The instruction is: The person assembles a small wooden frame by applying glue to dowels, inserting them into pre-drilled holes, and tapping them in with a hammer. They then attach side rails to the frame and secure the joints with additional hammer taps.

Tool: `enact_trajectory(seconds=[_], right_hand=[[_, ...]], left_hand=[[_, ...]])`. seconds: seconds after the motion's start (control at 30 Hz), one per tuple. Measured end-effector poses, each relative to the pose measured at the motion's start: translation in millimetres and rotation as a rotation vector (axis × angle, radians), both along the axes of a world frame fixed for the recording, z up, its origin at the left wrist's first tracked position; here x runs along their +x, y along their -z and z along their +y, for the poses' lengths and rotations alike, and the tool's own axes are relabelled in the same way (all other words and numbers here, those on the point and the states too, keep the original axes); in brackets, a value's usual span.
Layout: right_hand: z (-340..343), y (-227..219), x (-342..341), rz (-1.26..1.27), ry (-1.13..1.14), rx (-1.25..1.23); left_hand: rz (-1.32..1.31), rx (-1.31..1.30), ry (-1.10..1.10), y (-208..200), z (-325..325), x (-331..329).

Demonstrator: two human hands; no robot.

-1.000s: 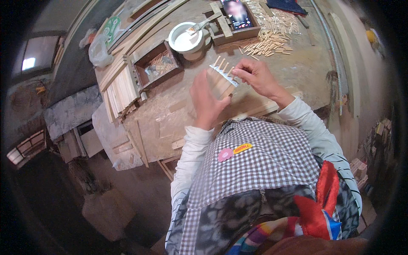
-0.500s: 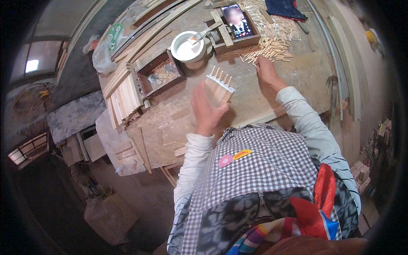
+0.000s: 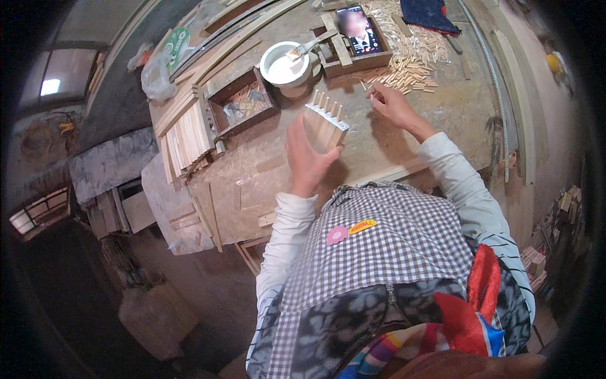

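Note:
My left hand [image 3: 304,163] is wrapped round a stack of flat wooden pieces [image 3: 326,132] held above the bench. White glue coats the stack's upper end, and several wooden dowels [image 3: 326,104] stand up out of it in a row. To the right, my right hand [image 3: 392,105] pinches a small wooden dowel [image 3: 372,97], only its pale end showing at the fingertips. Just beyond this hand lies a loose heap of dowels [image 3: 410,74]. A white bowl of glue [image 3: 283,77] stands past the stack, with a brush [image 3: 312,43] across its rim.
A wooden box [image 3: 363,62] at the back carries a lit phone [image 3: 356,30]. On the left are an open tray of scraps [image 3: 243,104], wooden strips [image 3: 183,142] and a plastic bag [image 3: 158,82]. Dark cloth [image 3: 429,14] lies at the far right of the workbench [image 3: 278,180].
My right hand has come away from the dowel heap, moving left toward the stack with a dowel between its fingers. My left hand still holds the stack in nearly the same place.

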State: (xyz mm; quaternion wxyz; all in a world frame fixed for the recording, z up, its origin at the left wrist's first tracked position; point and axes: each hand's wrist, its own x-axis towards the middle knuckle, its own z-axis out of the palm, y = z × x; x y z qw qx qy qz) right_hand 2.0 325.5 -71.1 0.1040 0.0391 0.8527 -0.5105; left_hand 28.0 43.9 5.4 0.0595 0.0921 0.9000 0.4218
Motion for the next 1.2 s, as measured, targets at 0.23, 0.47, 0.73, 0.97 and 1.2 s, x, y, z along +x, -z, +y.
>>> enact_trajectory(seconds=[0.23,0.47,0.73,0.97,1.2], right_hand=[[-37.4,-83.4,16.6,-0.074,-0.009,-0.537],[-51.4,-113.1,27.0,0.005,-0.05,-0.415],[-39.5,-100.8,39.6,-0.039,-0.076,-0.265],[103.2,-17.7,123.8,0.07,0.531,0.258],[270.2,52.3,307.8,-0.299,0.971,1.015]], left_hand=[[0.114,0.051,0.005,-0.5,-1.3,0.6],[0.152,-0.001,0.016,1.9,-1.4,0.7],[0.192,-0.115,0.084,1.1,4.6,4.6],[0.098,0.105,0.081,-4.9,7.9,-2.3],[-0.03,0.316,0.136,-17.3,-5.0,-24.3]])
